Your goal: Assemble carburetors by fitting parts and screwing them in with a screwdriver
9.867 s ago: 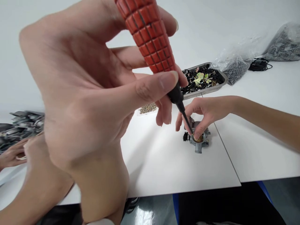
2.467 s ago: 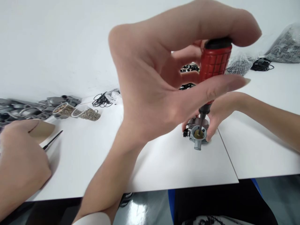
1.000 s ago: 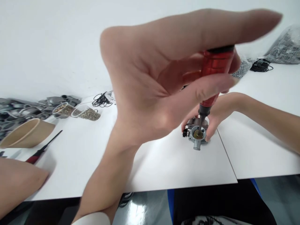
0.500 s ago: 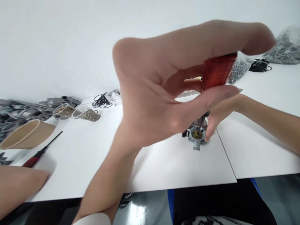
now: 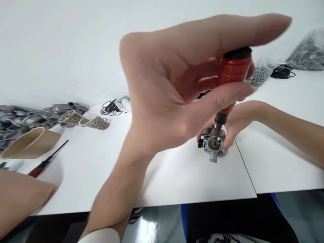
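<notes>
My left hand (image 5: 164,91) is large and close to the camera, its thumb and fingers wrapped round the red handle of a screwdriver (image 5: 234,71) with a black end cap. The index finger stretches out across the top of the cap. The screwdriver's dark shaft points down, its tip at the brass-coloured disc in the round bore of a small grey metal carburetor (image 5: 213,157). My right hand (image 5: 234,130) reaches in from the right and grips the carburetor on the table, thumb on its right side and a fingertip showing on its left. Its other fingers are mostly hidden.
On the left, another person's forearm (image 5: 22,199) lies near a second screwdriver (image 5: 48,162). A tan tub (image 5: 48,138), tipped clear cups of small parts (image 5: 97,123) and a heap of grey castings (image 5: 32,119) stand behind. Bags of small parts (image 5: 308,50) and black cords (image 5: 282,71) lie back right.
My left index finger has straightened and risen, and the hand has moved slightly up. The screwdriver's black cap, lower handle and shaft now show more. My right hand still holds the carburetor.
</notes>
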Demonstrator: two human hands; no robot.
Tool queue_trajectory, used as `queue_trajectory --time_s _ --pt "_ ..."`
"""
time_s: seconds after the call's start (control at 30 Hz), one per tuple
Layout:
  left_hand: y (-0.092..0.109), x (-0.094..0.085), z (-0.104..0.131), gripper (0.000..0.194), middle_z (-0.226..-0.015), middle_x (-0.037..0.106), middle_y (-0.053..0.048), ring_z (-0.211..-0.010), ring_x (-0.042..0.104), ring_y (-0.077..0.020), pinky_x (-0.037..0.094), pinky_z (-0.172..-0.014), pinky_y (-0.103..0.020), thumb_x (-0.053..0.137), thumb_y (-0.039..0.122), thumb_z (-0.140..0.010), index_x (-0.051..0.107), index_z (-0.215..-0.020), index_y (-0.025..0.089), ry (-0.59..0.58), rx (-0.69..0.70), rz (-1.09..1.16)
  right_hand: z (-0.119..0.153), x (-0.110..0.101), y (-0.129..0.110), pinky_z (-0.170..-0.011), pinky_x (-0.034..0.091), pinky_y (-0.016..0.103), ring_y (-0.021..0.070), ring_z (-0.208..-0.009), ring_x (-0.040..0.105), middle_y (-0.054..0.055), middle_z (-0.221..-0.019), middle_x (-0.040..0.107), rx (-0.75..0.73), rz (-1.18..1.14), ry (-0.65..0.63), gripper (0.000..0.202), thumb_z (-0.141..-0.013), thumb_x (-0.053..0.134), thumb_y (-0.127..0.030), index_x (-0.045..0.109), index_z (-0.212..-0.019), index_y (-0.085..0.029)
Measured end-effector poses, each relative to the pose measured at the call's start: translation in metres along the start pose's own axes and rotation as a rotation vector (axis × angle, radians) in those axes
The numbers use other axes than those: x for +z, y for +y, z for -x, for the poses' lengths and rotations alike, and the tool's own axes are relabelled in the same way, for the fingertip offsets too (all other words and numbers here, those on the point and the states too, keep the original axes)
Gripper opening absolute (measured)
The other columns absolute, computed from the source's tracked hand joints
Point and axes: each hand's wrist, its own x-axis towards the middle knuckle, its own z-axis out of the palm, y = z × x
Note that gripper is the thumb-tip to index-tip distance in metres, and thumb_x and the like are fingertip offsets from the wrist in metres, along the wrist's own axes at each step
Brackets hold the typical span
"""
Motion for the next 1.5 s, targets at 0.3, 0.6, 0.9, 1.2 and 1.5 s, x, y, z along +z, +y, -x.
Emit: queue_trajectory --time_s 0.3,0.6,0.9,1.2,1.5 --pt "-0.020 -0.017 0.006 0.073 -0.097 0.064 0.004 -0.090 0.069 -0.0138 0.058 -0.074 -0.032 0.030 0.070 -0.084 0.050 -0.140 0.028 -0.073 -0.031 0.040 -0.001 0.000 0.004 -0.078 0.047 0.027 0.0154 -0.087 0.059 0.004 -0.114 0.063 -0.024 -0.021 -0.005 0.068 -0.070 0.081 -0.040 0.058 -0.131 -0.023" --pt "-0.023 -0.016 0.004 0.060 -0.094 0.069 0.000 -0.092 0.070 -0.0137 0.060 -0.069 -0.027 0.037 0.055 -0.091 0.057 -0.132 0.016 -0.138 -0.237 0.230 0.000 0.002 0.003 -0.083 0.047 0.027 0.0153 -0.088 0.059 0.003 -0.116 0.061 -0.028 -0.016 0.013 0.066 -0.069 0.081 -0.040 0.060 -0.129 -0.024" --pt "-0.028 -0.018 0.001 0.061 -0.102 0.069 0.002 -0.091 0.069 -0.0153 0.062 -0.079 -0.039 0.040 0.058 -0.088 0.058 -0.132 0.018 -0.159 -0.104 0.326 0.000 0.001 0.003 -0.083 0.046 0.027 0.0160 -0.089 0.058 0.003 -0.113 0.061 -0.032 0.002 0.013 0.066 -0.070 0.081 -0.041 0.060 -0.130 -0.025" --pt "-0.043 -0.021 -0.004 0.065 -0.090 0.064 0.002 -0.068 0.071 -0.0135 0.057 -0.057 -0.027 0.045 0.072 -0.078 0.066 -0.111 0.020 -0.135 0.125 0.009 0.000 -0.004 0.007 -0.091 0.048 0.028 0.0184 -0.100 0.059 0.004 -0.126 0.060 -0.062 -0.053 -0.033 0.070 -0.070 0.081 -0.046 0.058 -0.134 -0.025" --pt "-0.033 -0.016 -0.006 0.085 -0.094 0.058 -0.001 -0.086 0.074 -0.0253 0.053 -0.053 -0.025 0.019 0.079 -0.078 0.066 -0.104 0.014 -0.045 0.065 0.032 -0.004 -0.001 0.005 -0.092 0.048 0.026 0.0209 -0.116 0.057 0.005 -0.125 0.062 0.011 -0.163 0.002 0.051 -0.086 0.063 -0.039 0.056 -0.134 -0.022"
